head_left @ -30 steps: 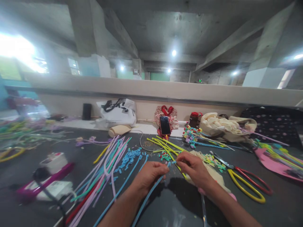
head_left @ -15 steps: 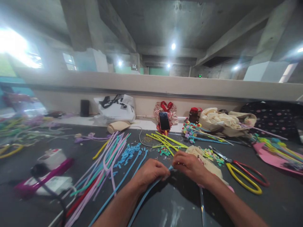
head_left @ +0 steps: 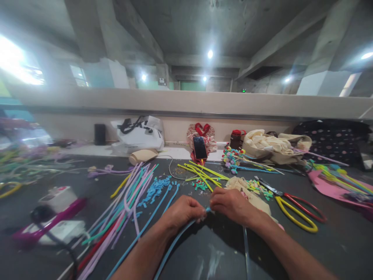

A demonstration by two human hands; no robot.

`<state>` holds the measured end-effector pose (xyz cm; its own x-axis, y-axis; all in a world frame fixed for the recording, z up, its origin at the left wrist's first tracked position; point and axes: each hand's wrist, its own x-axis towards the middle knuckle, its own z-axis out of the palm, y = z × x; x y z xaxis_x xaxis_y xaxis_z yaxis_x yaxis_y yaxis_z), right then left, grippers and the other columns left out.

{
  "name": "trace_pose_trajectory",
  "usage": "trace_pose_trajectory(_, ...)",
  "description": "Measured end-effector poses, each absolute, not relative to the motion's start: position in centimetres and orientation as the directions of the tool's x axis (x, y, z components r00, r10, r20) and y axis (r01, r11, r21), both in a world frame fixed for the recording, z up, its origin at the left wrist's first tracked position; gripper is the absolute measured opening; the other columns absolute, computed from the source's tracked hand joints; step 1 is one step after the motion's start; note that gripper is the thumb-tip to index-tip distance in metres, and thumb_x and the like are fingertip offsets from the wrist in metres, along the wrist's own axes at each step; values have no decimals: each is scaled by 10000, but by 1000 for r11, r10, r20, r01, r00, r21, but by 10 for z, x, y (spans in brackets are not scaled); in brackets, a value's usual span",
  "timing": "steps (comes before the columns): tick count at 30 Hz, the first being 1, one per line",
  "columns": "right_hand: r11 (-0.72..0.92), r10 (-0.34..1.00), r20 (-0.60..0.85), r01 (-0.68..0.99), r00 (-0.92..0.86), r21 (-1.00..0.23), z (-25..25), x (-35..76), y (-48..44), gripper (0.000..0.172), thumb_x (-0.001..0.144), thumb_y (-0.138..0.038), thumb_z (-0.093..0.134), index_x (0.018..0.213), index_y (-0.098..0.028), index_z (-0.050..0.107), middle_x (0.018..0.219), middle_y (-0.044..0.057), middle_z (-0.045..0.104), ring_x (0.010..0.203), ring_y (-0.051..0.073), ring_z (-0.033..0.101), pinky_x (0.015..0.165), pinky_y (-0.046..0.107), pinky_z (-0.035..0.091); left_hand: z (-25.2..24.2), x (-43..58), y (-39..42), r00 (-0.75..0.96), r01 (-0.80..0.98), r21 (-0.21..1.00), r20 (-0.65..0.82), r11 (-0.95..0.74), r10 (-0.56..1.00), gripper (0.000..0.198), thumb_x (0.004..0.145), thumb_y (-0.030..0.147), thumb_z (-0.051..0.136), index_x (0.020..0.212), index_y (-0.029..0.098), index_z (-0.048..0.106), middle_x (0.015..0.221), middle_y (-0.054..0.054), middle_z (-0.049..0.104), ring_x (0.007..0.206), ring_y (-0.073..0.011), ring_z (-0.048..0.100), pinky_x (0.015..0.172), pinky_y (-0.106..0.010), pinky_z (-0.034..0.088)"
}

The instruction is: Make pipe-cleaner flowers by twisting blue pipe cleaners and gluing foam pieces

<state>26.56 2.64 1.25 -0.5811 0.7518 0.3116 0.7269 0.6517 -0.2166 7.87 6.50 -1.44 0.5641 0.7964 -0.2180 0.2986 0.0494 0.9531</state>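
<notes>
Dark, glossy counter (head_left: pixel 335 249), littered all over. Left of centre lies a fan of long fuzzy stems (head_left: pixel 125 210) in pink, lilac and teal. To the right, yellow-and-red-handled scissors (head_left: pixel 294 214) lie flat beside a crumpled cream cloth (head_left: pixel 256 200). Mid-counter, left hand (head_left: pixel 182 212) and right hand (head_left: pixel 230 204) meet, each grip pinched tight on the thin blue stem (head_left: pixel 171 247), which trails toward the camera. Small blue cut bits (head_left: pixel 155 187) are scattered just beyond.

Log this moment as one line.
left hand: pinching long light-blue fuzzy stem | right hand: gripping its tip | yellow-and-red-handled scissors: lying right of hands, untouched
</notes>
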Motion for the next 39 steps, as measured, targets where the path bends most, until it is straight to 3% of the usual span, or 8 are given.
trace_pose_trajectory(9, 633, 744, 335, 771, -578, -77, 6, 263, 25, 195, 834, -226, 432, 733, -201, 596, 763, -11, 596, 672, 91, 542, 582, 191, 331, -18, 80, 66, 548, 320, 947, -207, 25, 811, 181, 546, 275, 595, 568, 100, 636, 454, -2, 536, 427, -81, 414, 435, -207, 277)
trace_pose_trajectory(15, 602, 757, 376, 794, -534, -84, 3, 261, 24, 158, 796, -214, 478, 738, -201, 625, 724, 4, 597, 639, 105, 544, 550, 202, 339, -20, 80, 69, 527, 320, 947, -160, -20, 834, 170, 545, 264, 597, 563, 99, 636, 459, 1, 540, 429, -78, 417, 432, -204, 272)
trace_pose_trajectory(18, 588, 770, 461, 771, -441, -244, 7, 261, 25, 168, 796, -247, 490, 744, -196, 641, 703, 13, 599, 630, 109, 545, 565, 204, 367, -12, 81, 68, 509, 234, 971, -173, 57, 843, 140, 541, 237, 595, 546, 99, 618, 413, 17, 508, 387, -62, 387, 402, -191, 253)
trace_pose_trajectory(21, 535, 820, 515, 653, -249, -536, 16, 264, 26, 219, 811, -292, 469, 749, -183, 648, 671, 17, 597, 597, 104, 545, 556, 201, 399, -2, 80, 66, 546, 97, 959, -274, 264, 792, 151, 552, 257, 596, 580, 109, 598, 368, 41, 464, 319, -46, 337, 346, -174, 209)
trace_pose_trajectory(24, 370, 924, 367, 473, -102, -799, 22, 264, 25, 232, 783, -320, 489, 718, -164, 648, 650, 11, 596, 480, 85, 519, 428, 184, 372, 3, 77, 65, 624, -6, 918, -307, 397, 719, 167, 568, 266, 605, 621, 108, 585, 368, 47, 460, 297, -37, 334, 319, -154, 193)
trace_pose_trajectory(26, 261, 965, 245, 352, -90, -899, 22, 262, 24, 199, 748, -311, 525, 750, -161, 655, 642, 2, 600, 447, 77, 509, 387, 174, 345, 2, 76, 65, 661, -47, 892, -310, 450, 684, 157, 580, 250, 598, 630, 102, 578, 364, 48, 452, 290, -30, 330, 310, -142, 193)
trace_pose_trajectory(32, 147, 981, 123, 163, -149, -976, 14, 251, 22, 235, 703, -319, 567, 858, -165, 654, 630, -4, 619, 439, 69, 496, 378, 167, 325, 1, 75, 66, 693, -82, 852, -324, 517, 644, 146, 613, 229, 556, 664, 94, 572, 371, 48, 447, 281, -21, 327, 296, -122, 195)
trace_pose_trajectory(39, 253, 949, 217, 141, -227, -957, 15, 246, 18, 309, 689, -295, 599, 985, -207, 612, 766, -7, 595, 507, 67, 508, 422, 171, 365, 1, 75, 65, 713, -85, 839, -326, 537, 621, 139, 614, 223, 560, 653, 90, 554, 379, 46, 440, 286, -14, 332, 298, -111, 188)
